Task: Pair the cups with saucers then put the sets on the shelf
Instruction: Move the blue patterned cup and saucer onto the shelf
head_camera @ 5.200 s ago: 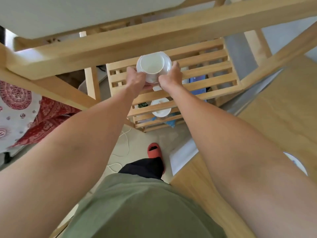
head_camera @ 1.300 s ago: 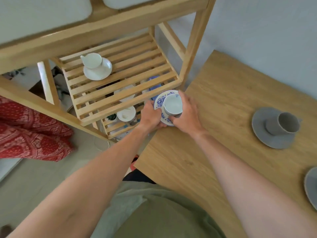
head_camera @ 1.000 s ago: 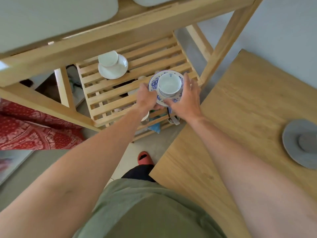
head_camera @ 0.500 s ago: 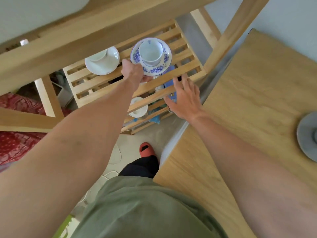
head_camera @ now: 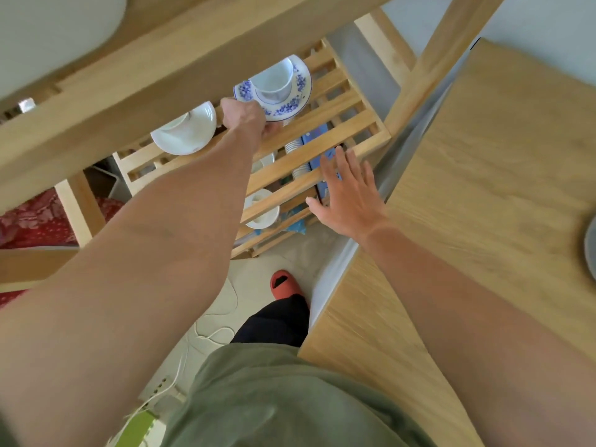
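My left hand [head_camera: 246, 119] grips the near rim of a blue-flowered saucer [head_camera: 292, 103] that carries a white cup [head_camera: 273, 80]. The set is over the slatted wooden shelf [head_camera: 342, 103], partly hidden by the beam above; I cannot tell whether it touches the slats. A white cup and saucer set [head_camera: 187, 130] rests on the same shelf to the left, its cup mostly hidden by the beam. My right hand [head_camera: 350, 195] hovers with fingers spread and holds nothing, near the shelf's front edge.
A wide wooden beam [head_camera: 145, 79] of the rack crosses above the shelf. Lower shelves hold another white cup set [head_camera: 263, 211], stacked dishes and a blue box [head_camera: 322, 153]. The wooden table [head_camera: 483, 188] lies at the right, with a grey saucer [head_camera: 591, 243] at its edge.
My left hand has carried the blue-flowered set farther back over the shelf, partly under the beam. My right hand stays off the set, open near the shelf's front edge.
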`<action>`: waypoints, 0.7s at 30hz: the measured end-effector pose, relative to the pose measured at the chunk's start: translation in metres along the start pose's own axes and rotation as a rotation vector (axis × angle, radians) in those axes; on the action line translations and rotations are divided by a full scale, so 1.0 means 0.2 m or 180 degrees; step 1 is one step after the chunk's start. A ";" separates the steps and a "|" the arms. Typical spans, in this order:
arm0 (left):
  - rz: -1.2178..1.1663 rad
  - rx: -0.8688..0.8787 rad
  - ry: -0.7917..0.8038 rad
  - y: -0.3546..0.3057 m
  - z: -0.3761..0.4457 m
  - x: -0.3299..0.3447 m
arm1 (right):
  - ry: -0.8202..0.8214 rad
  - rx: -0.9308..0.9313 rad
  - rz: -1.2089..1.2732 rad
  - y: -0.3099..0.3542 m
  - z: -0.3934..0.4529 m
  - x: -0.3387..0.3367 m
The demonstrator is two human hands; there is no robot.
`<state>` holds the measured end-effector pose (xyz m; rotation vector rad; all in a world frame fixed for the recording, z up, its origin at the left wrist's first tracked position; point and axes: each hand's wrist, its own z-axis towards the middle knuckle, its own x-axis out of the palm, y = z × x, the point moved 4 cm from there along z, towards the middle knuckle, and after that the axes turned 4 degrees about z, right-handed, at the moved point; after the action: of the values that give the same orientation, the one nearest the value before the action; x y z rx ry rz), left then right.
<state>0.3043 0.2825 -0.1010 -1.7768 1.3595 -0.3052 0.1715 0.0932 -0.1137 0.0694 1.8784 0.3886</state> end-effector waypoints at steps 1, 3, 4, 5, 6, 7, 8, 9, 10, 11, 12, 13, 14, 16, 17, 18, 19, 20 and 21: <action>-0.0001 -0.0005 0.0003 -0.01 0.01 0.01 | -0.0009 -0.0006 0.0003 0.00 0.00 0.00; 0.0029 -0.0022 -0.0036 -0.03 0.02 0.02 | -0.0039 -0.0005 0.0003 0.01 0.00 0.00; 0.0014 -0.0041 -0.0054 -0.04 0.03 0.03 | -0.0044 0.0004 -0.0006 0.01 0.00 0.00; 0.0002 -0.0061 -0.0048 -0.05 0.04 0.04 | -0.0043 0.0011 -0.0014 0.01 0.00 0.00; 0.0013 -0.0076 -0.0036 -0.07 0.04 0.05 | -0.0044 0.0018 -0.0014 0.01 0.00 0.00; 0.0075 -0.0107 -0.0024 -0.08 0.05 0.06 | -0.0051 0.0022 -0.0005 0.01 0.00 0.00; 0.0148 -0.0141 -0.0026 -0.09 0.05 0.06 | -0.0060 0.0023 0.0011 0.00 0.00 -0.01; 0.0246 -0.0188 -0.0031 -0.11 0.06 0.06 | -0.0068 0.0022 0.0030 0.01 0.00 -0.01; 0.0385 -0.0215 -0.0030 -0.12 0.07 0.06 | -0.0074 0.0022 0.0049 0.01 0.00 -0.01; 0.0546 -0.0189 -0.0021 -0.14 0.07 0.06 | -0.0079 0.0021 0.0061 0.01 0.00 -0.01; 0.0710 -0.0144 -0.0037 -0.15 0.06 0.06 | -0.0087 0.0017 0.0062 0.01 0.00 -0.01; 0.0822 -0.0109 -0.0074 -0.15 0.05 0.05 | -0.0096 0.0012 0.0054 0.01 0.00 -0.01; 0.0883 -0.0076 -0.0099 -0.15 0.04 0.05 | -0.0105 0.0010 0.0042 0.01 0.00 -0.01; 0.1072 0.0050 -0.0078 -0.14 0.04 0.05 | -0.0111 0.0005 0.0026 0.01 -0.01 -0.01; 0.1145 0.0134 -0.0070 -0.13 0.03 0.05 | -0.0122 -0.0003 0.0021 0.01 -0.01 -0.01; 0.1164 0.0238 -0.0055 -0.13 0.02 0.05 | -0.0138 -0.0017 0.0014 0.01 -0.01 -0.01; 0.1133 0.0288 -0.0010 -0.12 0.00 0.05 | -0.0146 -0.0031 0.0004 0.01 -0.01 -0.01; 0.1139 0.0368 -0.0008 -0.11 -0.02 0.05 | -0.0144 -0.0041 -0.0008 0.01 -0.01 -0.01; 0.1152 0.0394 0.0008 -0.10 -0.04 0.04 | -0.0145 -0.0046 -0.0014 0.01 -0.01 -0.01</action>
<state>0.3155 0.2725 -0.0838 -1.3973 1.5953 -0.1883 0.1691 0.0948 -0.1104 0.0640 1.8305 0.3944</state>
